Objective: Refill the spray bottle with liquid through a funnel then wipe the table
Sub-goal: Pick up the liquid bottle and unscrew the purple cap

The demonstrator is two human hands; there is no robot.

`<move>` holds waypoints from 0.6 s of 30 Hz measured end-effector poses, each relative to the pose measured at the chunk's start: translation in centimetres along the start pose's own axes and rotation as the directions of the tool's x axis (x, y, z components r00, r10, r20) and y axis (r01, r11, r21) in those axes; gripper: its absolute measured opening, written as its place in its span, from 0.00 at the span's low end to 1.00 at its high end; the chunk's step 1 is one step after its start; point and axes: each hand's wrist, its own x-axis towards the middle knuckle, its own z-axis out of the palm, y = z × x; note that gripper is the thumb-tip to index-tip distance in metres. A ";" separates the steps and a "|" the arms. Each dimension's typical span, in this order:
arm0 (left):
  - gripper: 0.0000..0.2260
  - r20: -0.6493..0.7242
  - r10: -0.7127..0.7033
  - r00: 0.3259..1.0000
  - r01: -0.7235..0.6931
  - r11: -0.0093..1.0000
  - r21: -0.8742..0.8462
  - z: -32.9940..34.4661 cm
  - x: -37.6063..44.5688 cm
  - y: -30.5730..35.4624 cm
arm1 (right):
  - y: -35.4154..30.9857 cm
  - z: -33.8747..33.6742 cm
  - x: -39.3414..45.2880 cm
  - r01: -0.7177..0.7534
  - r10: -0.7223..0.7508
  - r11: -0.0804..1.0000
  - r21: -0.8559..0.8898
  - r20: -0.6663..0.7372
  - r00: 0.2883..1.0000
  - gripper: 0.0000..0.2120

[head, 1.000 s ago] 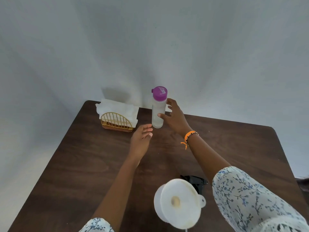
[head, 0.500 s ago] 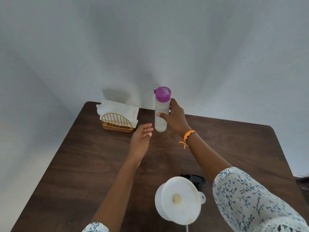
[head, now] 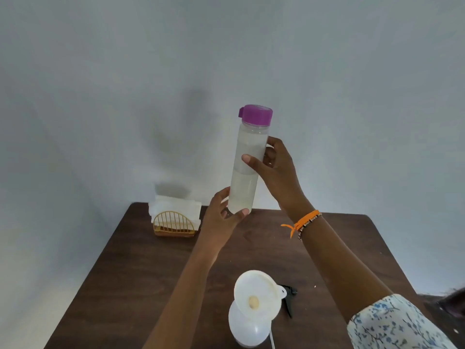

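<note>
- Setting: a plain pale wall behind a dark wooden table (head: pixel 141 273); a gold wire napkin holder (head: pixel 174 224) with white napkins stands at the far left corner.
- Supply bottle (head: pixel 247 159): clear, purple lid (head: pixel 256 114) closed, part full of cloudy liquid, held aloft and nearly upright over the table.
- Right hand (head: pixel 276 172): fingers and thumb wrapped round the bottle's middle.
- Left hand (head: pixel 224 215): fingers cupped round the bottle's base.
- White funnel (head: pixel 256 294) sits in the spray bottle (head: pixel 247 328) at the near edge; the black spray head (head: pixel 289 295) lies beside it.
- Advice: steady the base, open the lid fully, then tip slowly over the funnel's centre to avoid overflow.
</note>
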 end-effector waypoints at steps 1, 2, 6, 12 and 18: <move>0.27 0.013 0.024 1.000 -0.024 1.000 -0.006 0.1 -0.5 0.8 | -1.1 -0.3 -0.3 0.017 -0.017 1.000 0.013 -0.008 1.000 0.22; 0.27 0.023 0.051 0.998 -0.051 0.999 -0.012 0.3 -1.0 1.5 | -2.2 -0.6 -0.6 0.035 -0.034 0.999 0.023 -0.015 0.999 0.22; 0.23 0.016 0.163 0.986 -0.163 0.987 0.006 0.9 -2.7 4.0 | -5.4 -1.5 -2.0 0.093 -0.090 0.993 0.067 -0.042 0.995 0.19; 0.21 -0.042 0.257 0.965 -0.259 0.965 -0.044 1.6 -5.4 6.5 | -8.7 -3.1 -4.1 0.170 -0.166 0.983 0.070 -0.065 0.984 0.17; 0.20 -0.102 0.315 0.944 -0.326 0.937 -0.124 2.1 -7.6 8.2 | -11.8 -3.9 -5.0 0.239 -0.230 0.968 0.082 -0.101 0.968 0.21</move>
